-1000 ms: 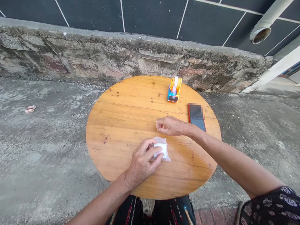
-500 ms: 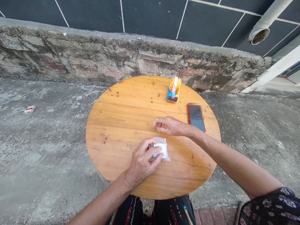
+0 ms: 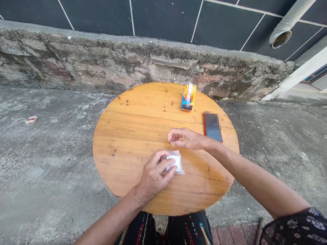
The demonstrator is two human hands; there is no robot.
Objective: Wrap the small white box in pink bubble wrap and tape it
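In the head view, my left hand [image 3: 157,172] is closed over a small white square block [image 3: 175,164]. Thin translucent wrapping [image 3: 180,166] lies round the block and sticks out past its edges, against the wooden tabletop. Thumb and fingertips press on the block's face and sides. Just beyond it, my right hand [image 3: 185,137] hovers with its fingers curled in and the thumb near the fingertips. A pale, thin bit shows below those fingertips, too small to name. A yellow and blue tape dispenser [image 3: 188,98] with a roll of clear tape stands farther back.
A phone with a red edge [image 3: 213,127] lies beside my right forearm. The round wooden table [image 3: 133,129] stands before a rough stone wall base [image 3: 107,64]. A crumpled packet [image 3: 31,119] lies on the concrete at left. A pipe [image 3: 281,37] juts from the upper right.
My right hand has shifted slightly, its fingers more curled and the thumb lower. My left hand keeps its hold on the wrapped block. The whole view has drifted a little.
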